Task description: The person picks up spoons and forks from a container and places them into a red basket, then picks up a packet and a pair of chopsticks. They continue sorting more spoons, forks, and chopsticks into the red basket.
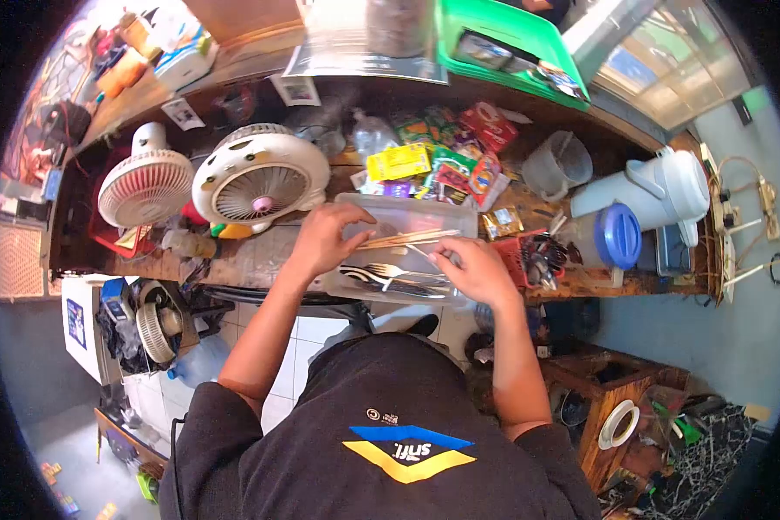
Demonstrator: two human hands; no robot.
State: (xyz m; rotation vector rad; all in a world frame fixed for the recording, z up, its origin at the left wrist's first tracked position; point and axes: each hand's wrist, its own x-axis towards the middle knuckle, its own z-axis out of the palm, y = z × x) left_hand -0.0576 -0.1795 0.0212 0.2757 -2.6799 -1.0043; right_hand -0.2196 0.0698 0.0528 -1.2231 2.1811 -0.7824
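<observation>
A clear plastic tray [407, 208] lies at the front edge of the wooden table, under both hands. Several light wooden chopsticks [407, 237] lie together across its middle. Forks and spoons [390, 272] rest in the nearer part of the tray. My left hand [328, 241] is over the tray's left side, thumb and forefinger apart, beside the left ends of the chopsticks. At the right side, my right hand [472, 270] pinches a thin light stick [419, 252], which looks like a chopstick. Its far fingers are partly hidden.
Two fans, one white [146, 182] and one animal-shaped [260, 178], stand at the left. Colourful sachets [446, 165] pile up behind the tray. To the right are a red basket [513, 260] of utensils, a clear pitcher [559, 165], a blue-lidded container [615, 236] and a thermos [659, 191].
</observation>
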